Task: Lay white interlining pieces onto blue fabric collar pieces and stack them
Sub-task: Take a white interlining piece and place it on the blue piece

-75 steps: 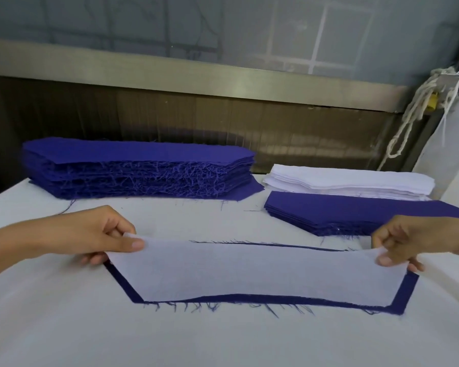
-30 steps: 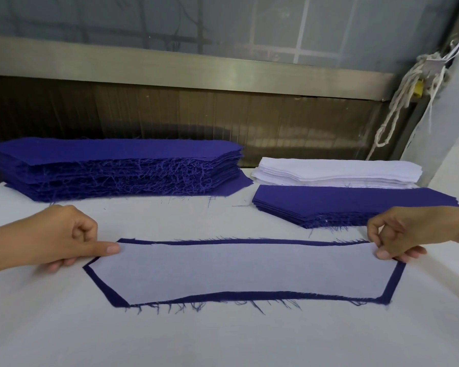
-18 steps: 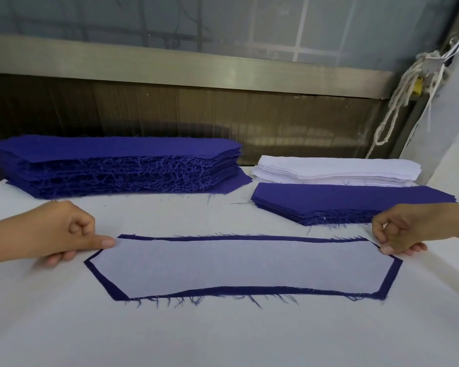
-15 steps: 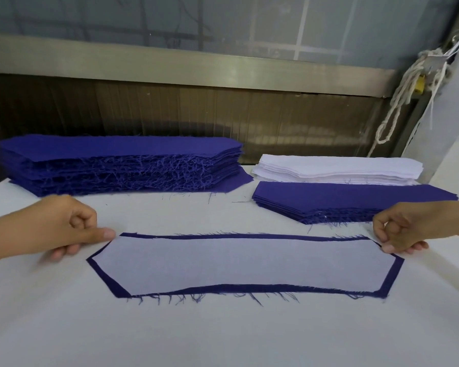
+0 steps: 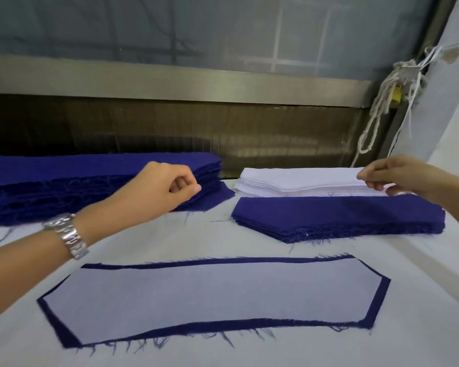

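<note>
A white interlining piece [image 5: 207, 298] lies flat on a blue collar piece [image 5: 376, 300] near the table's front, with a blue border showing all round. My left hand [image 5: 164, 188] hovers with curled fingers in front of the tall blue stack [image 5: 64, 178] and holds nothing. My right hand [image 5: 392, 176] is at the right end of the white interlining stack [image 5: 297, 181], fingers over the top sheet and thumb at its front edge. A lower blue stack [image 5: 337, 213] sits just in front of the white one.
The white-covered table [image 5: 223, 350] ends at a brown panel and metal rail [image 5: 196, 83] behind the stacks. Knotted white cords [image 5: 379, 107] hang at the back right beside a white wall. A metal watch [image 5: 69, 235] is on my left wrist.
Both hands have let go of the paired piece and moved away toward the back: the left hand to the tall blue stack, the right hand to the white stack. The paired piece stays flat.
</note>
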{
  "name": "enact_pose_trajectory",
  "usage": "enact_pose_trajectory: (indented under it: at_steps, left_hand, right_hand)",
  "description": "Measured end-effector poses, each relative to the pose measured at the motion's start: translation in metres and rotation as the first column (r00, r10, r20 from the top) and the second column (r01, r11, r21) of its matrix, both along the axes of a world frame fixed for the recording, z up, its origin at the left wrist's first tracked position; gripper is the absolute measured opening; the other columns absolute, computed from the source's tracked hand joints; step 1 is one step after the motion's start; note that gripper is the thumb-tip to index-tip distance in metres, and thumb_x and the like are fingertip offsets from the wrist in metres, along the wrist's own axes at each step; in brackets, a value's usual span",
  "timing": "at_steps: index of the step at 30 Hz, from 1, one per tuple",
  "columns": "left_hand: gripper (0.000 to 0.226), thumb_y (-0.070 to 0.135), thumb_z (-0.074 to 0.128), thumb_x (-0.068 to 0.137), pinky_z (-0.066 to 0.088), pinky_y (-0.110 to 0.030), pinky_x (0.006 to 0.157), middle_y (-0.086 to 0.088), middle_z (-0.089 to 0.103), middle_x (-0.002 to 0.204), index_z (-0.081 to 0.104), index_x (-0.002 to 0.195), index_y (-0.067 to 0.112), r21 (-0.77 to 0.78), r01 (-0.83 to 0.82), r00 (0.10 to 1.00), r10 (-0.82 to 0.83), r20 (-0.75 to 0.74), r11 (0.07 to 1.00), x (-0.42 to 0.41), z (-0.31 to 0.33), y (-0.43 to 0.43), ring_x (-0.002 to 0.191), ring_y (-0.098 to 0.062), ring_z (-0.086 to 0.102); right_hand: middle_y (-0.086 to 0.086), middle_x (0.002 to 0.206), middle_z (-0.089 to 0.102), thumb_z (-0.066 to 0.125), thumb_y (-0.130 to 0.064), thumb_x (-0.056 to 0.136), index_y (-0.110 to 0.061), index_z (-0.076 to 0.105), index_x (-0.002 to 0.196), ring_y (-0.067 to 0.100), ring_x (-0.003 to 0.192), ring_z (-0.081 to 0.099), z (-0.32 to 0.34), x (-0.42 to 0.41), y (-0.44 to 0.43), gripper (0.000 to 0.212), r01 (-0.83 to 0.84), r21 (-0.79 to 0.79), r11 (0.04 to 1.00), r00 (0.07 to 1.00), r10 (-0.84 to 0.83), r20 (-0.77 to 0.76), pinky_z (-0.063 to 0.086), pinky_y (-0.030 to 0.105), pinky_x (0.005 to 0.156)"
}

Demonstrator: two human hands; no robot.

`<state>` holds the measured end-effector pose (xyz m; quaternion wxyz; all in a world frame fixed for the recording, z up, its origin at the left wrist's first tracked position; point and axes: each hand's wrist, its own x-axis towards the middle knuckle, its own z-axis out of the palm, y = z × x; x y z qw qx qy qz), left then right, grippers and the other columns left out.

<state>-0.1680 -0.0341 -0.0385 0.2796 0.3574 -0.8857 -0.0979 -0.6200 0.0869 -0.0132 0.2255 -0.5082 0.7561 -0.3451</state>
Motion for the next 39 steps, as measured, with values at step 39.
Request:
enact_pose_trajectory:
  at_steps: [39]
  left_hand:
    - [0.016,0.027,0.072,0.09,0.057,-0.033,0.079,-0.002,0.072,0.09,0.076,0.099,0.014,-0.073,0.018,1.0,-0.016,0.023,0.997,-0.195,-0.017,-0.087,0.081,-0.013,0.065]
  right_hand:
    - [0.015,0.103,0.064,0.061,-0.006,0.087,-0.008,0.073,0.085,0.04,0.096,0.057,-0.049,-0.124,-0.069,0.012,0.394,-0.306,0.867,0.577,-0.492,-0.652,0.039,0.035,0.073]
